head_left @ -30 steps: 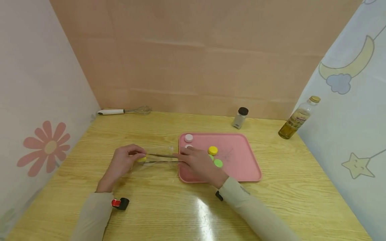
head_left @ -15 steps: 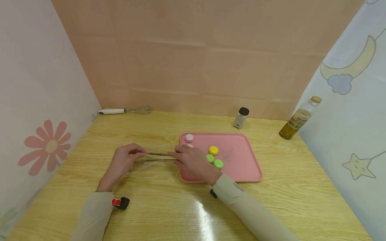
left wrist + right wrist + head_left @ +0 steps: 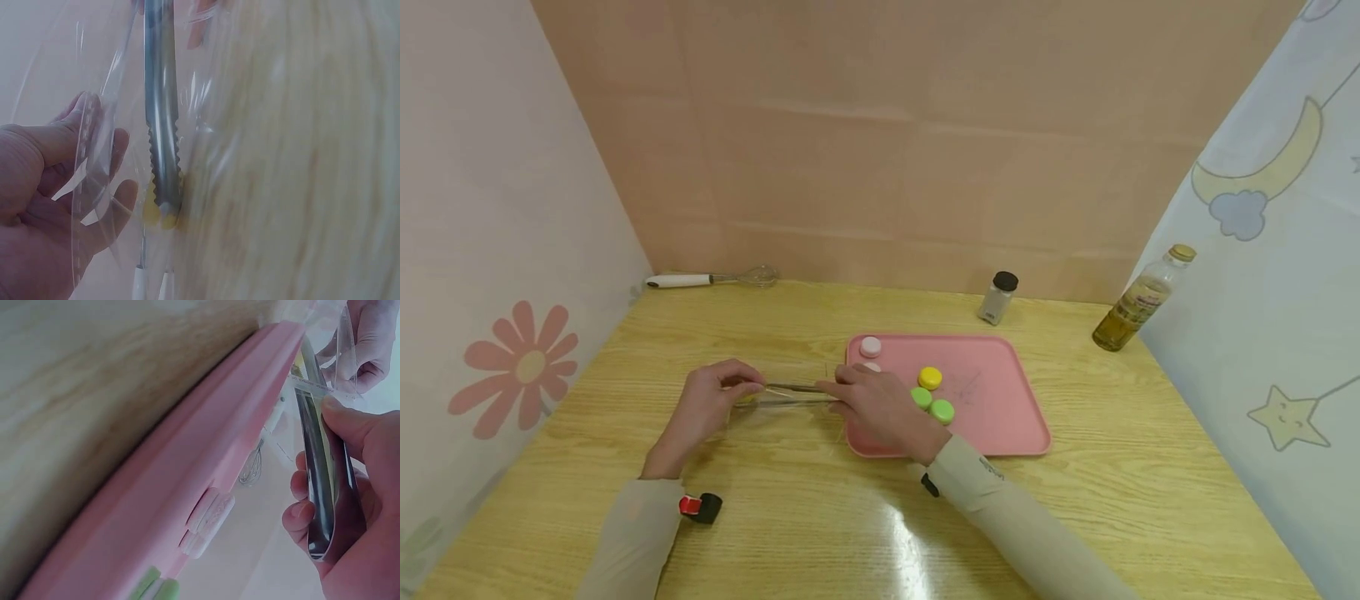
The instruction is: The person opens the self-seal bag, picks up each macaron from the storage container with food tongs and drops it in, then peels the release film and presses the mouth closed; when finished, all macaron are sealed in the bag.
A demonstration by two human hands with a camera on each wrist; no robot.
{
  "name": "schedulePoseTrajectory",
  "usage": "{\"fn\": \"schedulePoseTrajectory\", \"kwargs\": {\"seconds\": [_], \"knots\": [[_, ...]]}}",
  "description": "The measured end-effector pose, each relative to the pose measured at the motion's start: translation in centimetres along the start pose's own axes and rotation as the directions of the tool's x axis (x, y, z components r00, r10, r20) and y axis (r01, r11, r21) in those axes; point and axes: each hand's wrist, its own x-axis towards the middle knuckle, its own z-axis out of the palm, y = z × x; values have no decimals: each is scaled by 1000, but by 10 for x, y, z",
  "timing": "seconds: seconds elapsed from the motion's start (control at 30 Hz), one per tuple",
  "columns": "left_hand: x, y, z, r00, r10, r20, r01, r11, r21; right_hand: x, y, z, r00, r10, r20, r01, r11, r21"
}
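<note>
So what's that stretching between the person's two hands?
Metal tongs span from the right hand to the left hand, inside a clear plastic bag. The left wrist view shows a yellow cap at their tips.

Metal tongs [image 3: 793,393] between left hand [image 3: 703,406] and right hand [image 3: 880,404], beside pink tray [image 3: 1000,400].

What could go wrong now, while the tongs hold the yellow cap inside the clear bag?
The tongs pinch the yellow cap only at their very tips, so it may slip free. The clear bag is thin and held by the left hand alone; the serrated tips might snag it. The right hand hovers near the caps on the pink tray.
</note>
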Motion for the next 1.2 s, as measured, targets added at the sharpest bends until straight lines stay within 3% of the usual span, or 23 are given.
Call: {"fn": "schedulePoseTrajectory", "kwargs": {"seconds": [0.7, 1.2], "knots": [[-2, 0, -3, 1000, 14, 0, -14, 1000, 7, -20, 9, -7, 999, -8, -31, 3, 990, -139], [-1, -1, -1, 1000, 24, -8, -24, 1000, 15, -49, 22, -10, 994, 44, -103, -56, 992, -111]]}}
